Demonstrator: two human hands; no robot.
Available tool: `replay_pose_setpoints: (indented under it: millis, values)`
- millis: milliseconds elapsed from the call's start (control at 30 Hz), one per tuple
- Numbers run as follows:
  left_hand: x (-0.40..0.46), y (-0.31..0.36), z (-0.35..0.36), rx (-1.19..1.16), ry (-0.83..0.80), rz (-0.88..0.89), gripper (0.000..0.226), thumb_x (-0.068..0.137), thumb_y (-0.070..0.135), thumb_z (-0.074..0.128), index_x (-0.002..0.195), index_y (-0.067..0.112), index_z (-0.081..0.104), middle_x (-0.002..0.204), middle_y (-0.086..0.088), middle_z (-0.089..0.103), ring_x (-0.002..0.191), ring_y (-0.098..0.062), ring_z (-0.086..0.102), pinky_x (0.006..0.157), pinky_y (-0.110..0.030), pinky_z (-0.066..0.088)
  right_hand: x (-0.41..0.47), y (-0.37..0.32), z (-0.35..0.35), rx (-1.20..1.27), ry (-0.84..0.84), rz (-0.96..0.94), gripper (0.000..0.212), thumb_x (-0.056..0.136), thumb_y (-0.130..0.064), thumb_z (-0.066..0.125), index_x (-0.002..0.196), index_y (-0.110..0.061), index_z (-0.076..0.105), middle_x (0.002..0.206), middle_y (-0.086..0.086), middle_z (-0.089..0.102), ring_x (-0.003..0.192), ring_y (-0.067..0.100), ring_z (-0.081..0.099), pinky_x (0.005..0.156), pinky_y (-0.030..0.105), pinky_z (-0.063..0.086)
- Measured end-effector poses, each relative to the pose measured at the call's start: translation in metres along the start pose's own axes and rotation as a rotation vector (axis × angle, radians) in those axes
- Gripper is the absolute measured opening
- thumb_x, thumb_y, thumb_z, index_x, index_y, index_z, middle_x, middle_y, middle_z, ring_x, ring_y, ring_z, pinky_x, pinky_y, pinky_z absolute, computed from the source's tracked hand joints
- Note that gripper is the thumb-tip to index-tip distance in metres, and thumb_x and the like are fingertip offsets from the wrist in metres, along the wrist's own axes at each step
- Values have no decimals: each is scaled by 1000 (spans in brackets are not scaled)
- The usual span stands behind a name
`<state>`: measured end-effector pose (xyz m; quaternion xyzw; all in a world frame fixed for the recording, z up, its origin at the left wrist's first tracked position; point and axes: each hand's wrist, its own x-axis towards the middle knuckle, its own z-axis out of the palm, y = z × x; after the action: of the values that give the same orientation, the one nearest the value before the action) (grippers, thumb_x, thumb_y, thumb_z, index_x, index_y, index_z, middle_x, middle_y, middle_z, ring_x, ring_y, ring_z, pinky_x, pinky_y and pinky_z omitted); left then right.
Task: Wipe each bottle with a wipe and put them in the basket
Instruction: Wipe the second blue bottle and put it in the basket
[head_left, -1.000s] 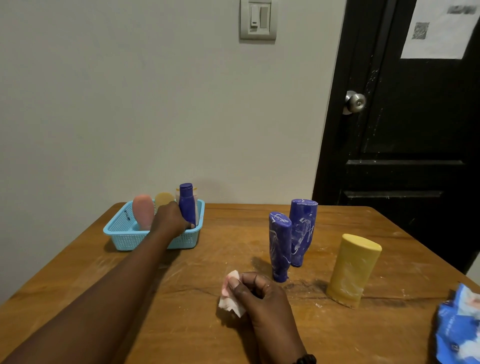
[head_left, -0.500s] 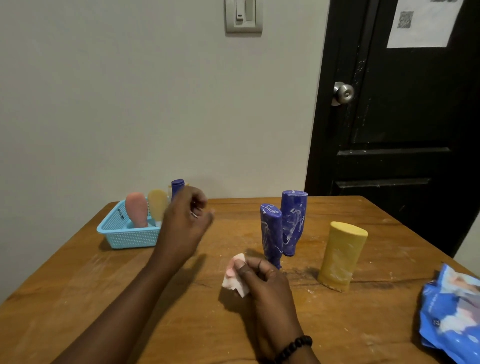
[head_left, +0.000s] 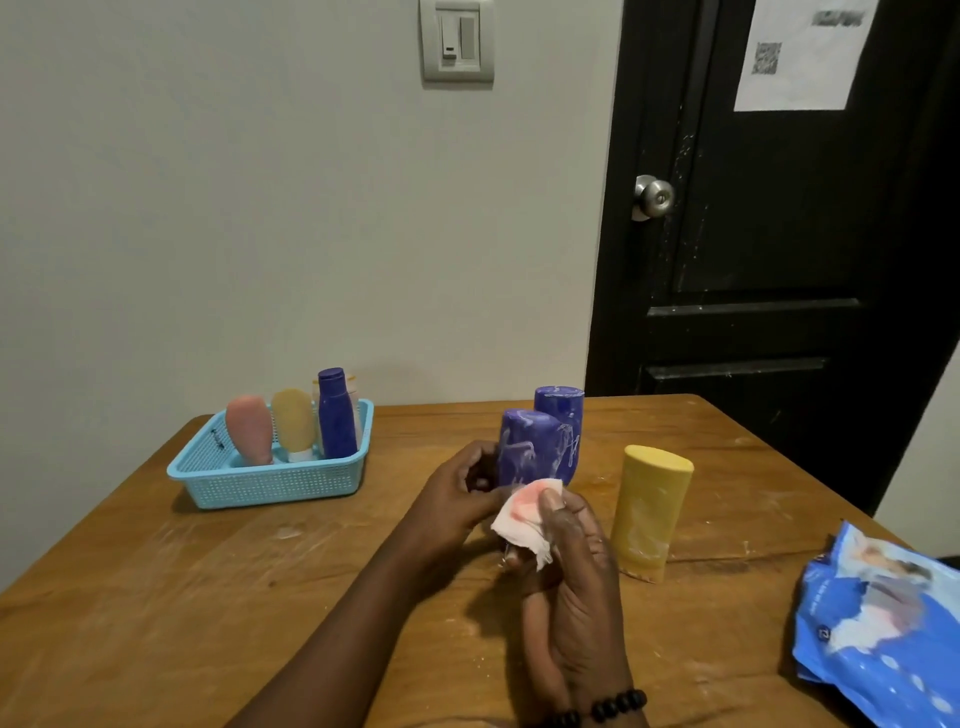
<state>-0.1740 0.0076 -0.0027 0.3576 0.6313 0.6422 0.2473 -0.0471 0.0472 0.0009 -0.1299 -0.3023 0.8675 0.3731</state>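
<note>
My left hand (head_left: 457, 493) grips the nearer purple bottle (head_left: 522, 447), which is streaked with white. My right hand (head_left: 569, 540) holds a crumpled white wipe (head_left: 524, 517) with a pink stain against the bottle's lower part. A second purple bottle (head_left: 563, 415) stands just behind it. A yellow bottle (head_left: 647, 512) stands upside down to the right. The light blue basket (head_left: 270, 483) at the back left holds a pink bottle (head_left: 249, 428), a yellow bottle (head_left: 295, 423) and a dark blue bottle (head_left: 336, 413).
A blue wipes packet (head_left: 883, 634) lies at the table's right edge. The wooden table (head_left: 208, 597) meets a grey wall behind, and a black door (head_left: 779, 234) stands at the right.
My left hand came away from the basket, crossed to the right and took hold of the nearer purple bottle. My right hand lifted the wipe up against that bottle.
</note>
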Motion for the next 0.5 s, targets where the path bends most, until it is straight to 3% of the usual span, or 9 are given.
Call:
replay_pose_setpoints:
  millis: [100,200,300,400,500]
  values:
    - [-10,4,-5,-122,148,-24,35,84,32,75,116,29,62,116,-1,71,105,-24,70,89,-49,58,1,-3,2,32,-20,-23,22,77,-18,65,97,-20,73,109,9,72,85,21,70,51,25,56]
    - [-32,9,-13,-296,261,-20,35,84,28,73,116,30,60,113,-5,73,101,-25,71,89,-46,56,3,-4,1,-38,-31,-97,20,80,-18,65,98,-24,73,115,4,69,88,18,67,54,21,55]
    - [-56,14,-21,-579,287,-33,41,82,21,66,121,21,55,112,-15,73,97,-30,72,84,-45,58,4,-2,0,-115,-61,-151,21,81,-21,64,100,-19,71,115,1,70,94,15,68,64,19,56]
    - [-76,13,-28,-689,304,-56,44,89,20,58,131,12,47,110,-22,72,90,-30,74,70,-40,62,3,3,0,-185,-89,-155,31,76,-34,67,102,-17,72,111,1,72,103,17,67,73,23,56]
    - [-86,9,-33,-745,332,-97,34,97,24,49,124,4,53,99,-22,73,81,-29,74,65,-40,62,1,9,-2,-461,-124,-277,15,82,-25,67,95,-22,74,108,0,72,107,21,65,83,33,54]
